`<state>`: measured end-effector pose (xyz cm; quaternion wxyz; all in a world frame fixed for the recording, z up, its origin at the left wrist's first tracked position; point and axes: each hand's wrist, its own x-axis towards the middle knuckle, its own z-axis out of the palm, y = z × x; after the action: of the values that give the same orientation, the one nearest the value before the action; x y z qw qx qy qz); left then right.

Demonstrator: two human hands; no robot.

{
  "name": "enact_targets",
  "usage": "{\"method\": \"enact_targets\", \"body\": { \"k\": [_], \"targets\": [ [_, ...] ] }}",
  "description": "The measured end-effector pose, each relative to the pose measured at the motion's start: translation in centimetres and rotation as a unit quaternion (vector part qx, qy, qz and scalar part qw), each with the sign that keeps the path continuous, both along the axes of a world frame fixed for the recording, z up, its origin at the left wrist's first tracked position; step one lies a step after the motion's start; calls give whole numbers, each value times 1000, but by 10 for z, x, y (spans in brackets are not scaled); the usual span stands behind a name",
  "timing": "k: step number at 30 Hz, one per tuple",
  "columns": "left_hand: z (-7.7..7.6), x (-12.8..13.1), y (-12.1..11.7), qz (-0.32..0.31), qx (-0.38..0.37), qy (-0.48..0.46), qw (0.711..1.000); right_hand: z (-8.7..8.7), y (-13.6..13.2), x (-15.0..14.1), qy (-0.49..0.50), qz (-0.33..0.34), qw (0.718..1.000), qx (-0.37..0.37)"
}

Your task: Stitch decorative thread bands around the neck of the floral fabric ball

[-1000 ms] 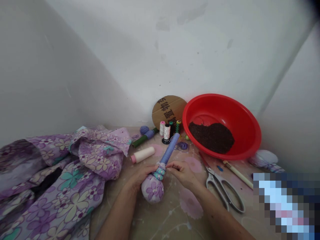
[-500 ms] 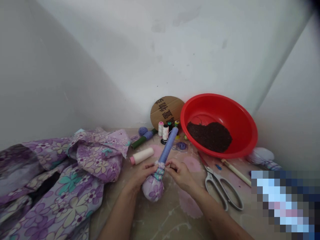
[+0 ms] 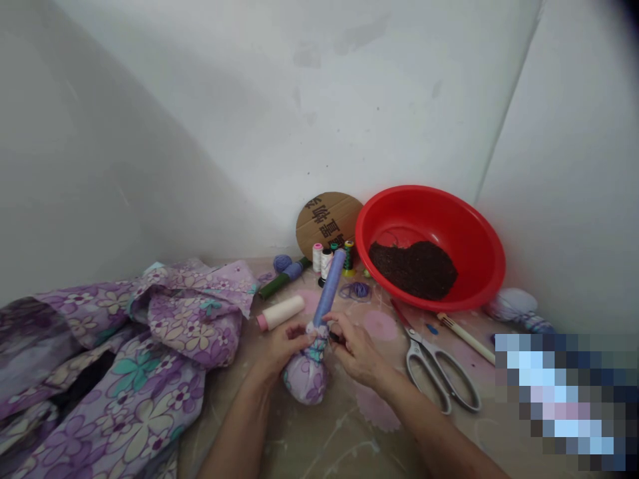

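A stick wrapped in blue-purple yarn [image 3: 329, 287] rises at a tilt from a round bundle of purple floral cloth [image 3: 305, 379]. Cords or threads bind the bundle's gathered neck [image 3: 316, 346]. My left hand [image 3: 283, 349] grips that neck from the left, thumb and fingers closed on it. On the other side, my right hand [image 3: 353, 349] is held close against the neck, fingers bent together. A small dark spot shows between its fingertips; I cannot tell what it is.
Floral cloth [image 3: 144, 346] is heaped at left. A cream thread cone [image 3: 280, 313], small spools [image 3: 325, 265], a green stick [image 3: 284, 279] and a cardboard disc [image 3: 327, 216] lie beyond my hands. At right are scissors [image 3: 439, 369], a red basin [image 3: 479, 249] holding dark material, and a cream stick [image 3: 466, 338].
My right-hand fingers have shifted slightly at the bound neck and bent differently. The yarn-wrapped stick stands a little more upright. The whole view has shifted slightly.
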<state>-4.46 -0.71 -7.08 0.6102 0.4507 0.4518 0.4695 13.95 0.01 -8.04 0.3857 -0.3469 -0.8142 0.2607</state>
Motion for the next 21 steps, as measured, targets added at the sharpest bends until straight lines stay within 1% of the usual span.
{"method": "enact_targets", "body": {
  "k": [3,6,9,12,14,16,17,18,21],
  "targets": [
    [0,0,0,5,9,-7,1000,3,-2,-1,-15,-7,1000,18],
    [0,0,-2,-25,1,-22,999,4,-4,-2,-21,-12,1000,19],
    [0,-1,-4,-55,-21,-21,998,4,-2,-3,-24,-11,1000,16],
    [-1,-1,-6,-45,-35,-3,998,1,1,-1,-32,-30,999,29],
    [-1,-1,-6,-45,-32,-4,998,-1,3,2,-30,-74,994,71],
    [-2,-1,-5,-44,-15,-19,999,0,4,3,-17,-118,984,130],
    [-3,-1,-4,-44,-3,-29,999,1,3,3,-7,-129,979,156],
    [-3,-1,-3,-43,8,-37,998,3,2,2,1,-130,976,176],
    [-4,2,-2,-48,27,-55,997,6,-3,-3,1,-96,973,209]
  ]
}}
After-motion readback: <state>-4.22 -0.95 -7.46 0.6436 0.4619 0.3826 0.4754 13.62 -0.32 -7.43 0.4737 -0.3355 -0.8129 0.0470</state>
